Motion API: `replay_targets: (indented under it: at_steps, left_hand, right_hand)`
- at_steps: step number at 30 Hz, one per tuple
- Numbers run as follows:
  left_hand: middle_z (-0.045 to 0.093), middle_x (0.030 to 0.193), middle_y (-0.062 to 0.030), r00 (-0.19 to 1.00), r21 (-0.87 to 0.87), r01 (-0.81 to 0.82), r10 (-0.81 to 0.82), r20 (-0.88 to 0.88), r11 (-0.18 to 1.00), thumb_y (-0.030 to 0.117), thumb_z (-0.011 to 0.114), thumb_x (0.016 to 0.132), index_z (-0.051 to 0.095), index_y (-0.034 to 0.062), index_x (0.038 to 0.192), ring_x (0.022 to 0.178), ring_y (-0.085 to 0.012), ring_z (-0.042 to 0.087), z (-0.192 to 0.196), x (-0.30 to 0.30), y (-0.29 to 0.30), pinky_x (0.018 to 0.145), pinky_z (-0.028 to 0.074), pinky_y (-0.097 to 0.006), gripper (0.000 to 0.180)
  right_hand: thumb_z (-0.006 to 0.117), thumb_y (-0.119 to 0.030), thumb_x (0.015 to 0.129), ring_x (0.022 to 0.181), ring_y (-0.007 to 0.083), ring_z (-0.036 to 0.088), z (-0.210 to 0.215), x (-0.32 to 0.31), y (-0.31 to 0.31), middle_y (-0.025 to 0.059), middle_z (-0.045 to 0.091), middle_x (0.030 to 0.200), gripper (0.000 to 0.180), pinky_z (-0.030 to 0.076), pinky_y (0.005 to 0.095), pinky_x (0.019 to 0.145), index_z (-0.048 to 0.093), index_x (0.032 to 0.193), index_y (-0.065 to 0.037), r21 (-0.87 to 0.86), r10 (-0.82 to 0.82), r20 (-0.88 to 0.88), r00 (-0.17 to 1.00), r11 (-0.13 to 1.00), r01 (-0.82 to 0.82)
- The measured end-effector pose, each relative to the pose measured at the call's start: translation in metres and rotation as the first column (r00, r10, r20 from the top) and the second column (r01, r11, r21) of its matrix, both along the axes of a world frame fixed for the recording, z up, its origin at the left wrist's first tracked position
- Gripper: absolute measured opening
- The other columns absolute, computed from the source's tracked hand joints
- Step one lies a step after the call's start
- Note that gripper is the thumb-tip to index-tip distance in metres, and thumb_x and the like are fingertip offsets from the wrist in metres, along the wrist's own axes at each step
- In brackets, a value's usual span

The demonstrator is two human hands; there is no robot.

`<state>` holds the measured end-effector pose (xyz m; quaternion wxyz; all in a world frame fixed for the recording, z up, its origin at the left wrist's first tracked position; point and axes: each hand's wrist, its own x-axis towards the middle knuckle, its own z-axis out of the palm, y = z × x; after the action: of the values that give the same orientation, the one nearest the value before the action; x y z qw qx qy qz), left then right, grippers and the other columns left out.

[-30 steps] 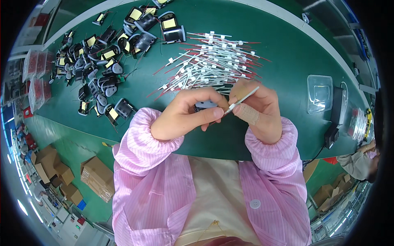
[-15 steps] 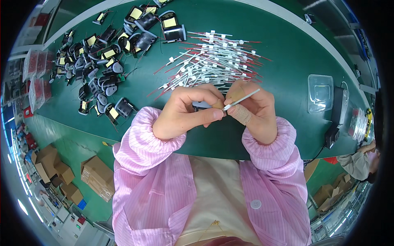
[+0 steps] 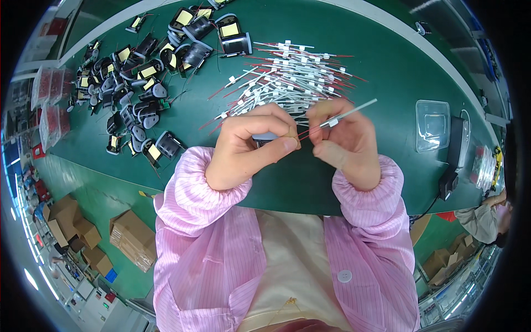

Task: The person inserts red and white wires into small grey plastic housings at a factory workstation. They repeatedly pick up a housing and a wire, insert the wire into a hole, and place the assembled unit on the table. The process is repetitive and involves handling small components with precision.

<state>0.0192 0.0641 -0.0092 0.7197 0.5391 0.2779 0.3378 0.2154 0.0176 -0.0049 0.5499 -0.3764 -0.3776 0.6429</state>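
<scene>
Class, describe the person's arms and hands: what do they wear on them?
The left sleeve and right sleeve are loose and pink with thin darker stripes, puffing out toward gathered, ruffled cuffs at the wrists. The left hand and right hand wear no gloves; whether any finger is wrapped is hard to tell.

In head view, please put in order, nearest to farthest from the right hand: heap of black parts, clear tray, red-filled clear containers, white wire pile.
From the right hand:
1. White wire pile: just beyond the fingers, leftward.
2. Clear tray: to the right.
3. Heap of black parts: left.
4. Red-filled clear containers: far left.
</scene>
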Motion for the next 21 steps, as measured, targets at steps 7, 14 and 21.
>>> replay_targets:
  at_steps: [7,14,21]
  left_hand:
    - [0.063,0.089,-0.0078,0.993,0.339,-0.014,0.053,-0.107,0.941,-0.003,0.068,0.081,0.07,-0.0025,0.089,0.075,-0.0136,0.059,-0.0036,0.0035,-0.0012,0.062,0.045,-0.025,0.008]
    - [0.062,0.085,-0.0062,0.987,0.37,-0.023,0.08,-0.14,0.929,-0.004,0.069,0.079,0.071,-0.0011,0.086,0.065,-0.0108,0.057,-0.0017,0.0043,-0.0025,0.053,0.044,-0.023,0.008]
    - [0.062,0.084,-0.0063,0.976,0.462,0.019,0.085,-0.203,0.887,-0.005,0.069,0.076,0.071,-0.0002,0.085,0.065,-0.0108,0.058,0.0011,0.0039,-0.0014,0.052,0.045,-0.022,0.01]
  right_hand:
    - [0.071,0.004,0.079,0.072,0.0082,0.051,-0.006,-0.0005,-0.004,0.0038,0.061,0.084,0.013,0.041,0.0232,0.064,0.069,0.092,0.003,0.032,0.003,0.159,0.987,0.999,-0.008]
    - [0.071,0.005,0.079,0.066,0.0072,0.048,-0.0067,-0.0016,-0.0045,0.0032,0.06,0.079,0.011,0.039,0.0233,0.06,0.07,0.089,0.003,0.063,-0.031,0.188,0.982,0.998,0.019]
    - [0.069,0.005,0.079,0.064,0.0071,0.05,-0.0035,0.0039,-0.0005,0.0023,0.057,0.075,0.009,0.038,0.023,0.057,0.066,0.087,0.002,0.05,0.064,0.245,0.967,0.996,-0.079]
